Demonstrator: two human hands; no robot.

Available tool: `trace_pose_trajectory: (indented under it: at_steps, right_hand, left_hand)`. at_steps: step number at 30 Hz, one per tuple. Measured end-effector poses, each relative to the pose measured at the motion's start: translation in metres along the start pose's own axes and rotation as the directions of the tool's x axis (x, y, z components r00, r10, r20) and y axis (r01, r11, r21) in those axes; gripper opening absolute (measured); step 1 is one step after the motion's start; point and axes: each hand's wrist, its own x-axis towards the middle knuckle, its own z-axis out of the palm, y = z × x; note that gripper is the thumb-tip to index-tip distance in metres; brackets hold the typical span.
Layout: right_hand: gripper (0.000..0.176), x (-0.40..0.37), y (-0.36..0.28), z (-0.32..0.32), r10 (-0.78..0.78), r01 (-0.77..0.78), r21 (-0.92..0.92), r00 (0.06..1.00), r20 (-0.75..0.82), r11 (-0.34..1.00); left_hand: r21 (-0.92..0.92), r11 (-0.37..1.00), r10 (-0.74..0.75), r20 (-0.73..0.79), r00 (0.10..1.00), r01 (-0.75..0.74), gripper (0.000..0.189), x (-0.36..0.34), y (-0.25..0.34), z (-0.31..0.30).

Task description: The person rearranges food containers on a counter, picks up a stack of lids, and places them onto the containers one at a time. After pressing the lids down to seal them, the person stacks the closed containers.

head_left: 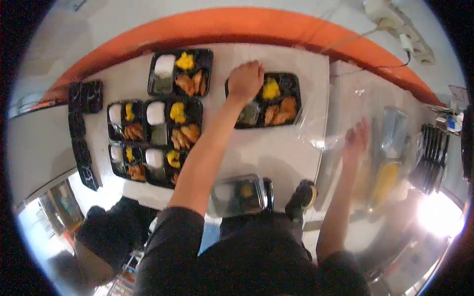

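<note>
Plainly, the small labels [453, 121] at the right edge of the frame are too blurred to read; the left hand [245, 79] rests on the upper left corner of a black meal tray [279, 106] at upper centre on the bench [276, 158], fingers curled down (whether they grip, I cannot tell); the right hand [356, 139], right of centre, spreads its fingers wide over clear film [345, 98]; filled trays [175, 123] sit at upper left.

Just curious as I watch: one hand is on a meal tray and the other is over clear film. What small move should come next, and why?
Probably draw the tray toward the clear film. The left hand rests on its far corner, it lies uncovered apart from the other filled trays, and the right hand hovers open above the film.
</note>
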Motion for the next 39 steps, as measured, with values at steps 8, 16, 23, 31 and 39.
trace_pose_trajectory:
  at_steps: [8, 16, 23, 31, 39]
  right_hand:
    - [0.041, -0.018, -0.010, 0.018, 0.103, -0.113, 0.237, 0.993, 0.052, 0.965]
    - [0.030, 0.000, 0.002, 0.082, 0.105, -0.129, 0.052, 0.939, 0.328, 0.990]
    - [0.026, 0.015, 0.056, 0.167, -0.191, 0.357, -0.233, 0.828, 0.528, 0.905]
    - [0.026, 0.000, 0.056, 0.195, -0.320, 0.521, -0.573, 0.849, 0.419, 0.632]
    - [0.030, 0.007, 0.060, 0.192, -0.169, 0.477, -0.740, 0.874, 0.455, 0.474]
  left_hand:
    - [-0.003, 0.997, -0.079, 0.098, 0.992, 0.080, 0.032, 0.004, 0.001, -0.005]
    - [-0.359, 0.933, -0.064, -0.085, 0.994, 0.029, 0.040, 0.013, -0.026, 0.013]
    - [-0.499, 0.772, -0.283, 0.284, 0.916, 0.393, 0.039, -0.034, -0.031, -0.083]
    - [-0.258, 0.957, -0.175, -0.138, 0.975, 0.135, 0.031, -0.054, -0.038, -0.038]
    - [-0.226, 0.947, -0.253, -0.091, 0.963, 0.228, 0.036, -0.074, -0.020, -0.028]
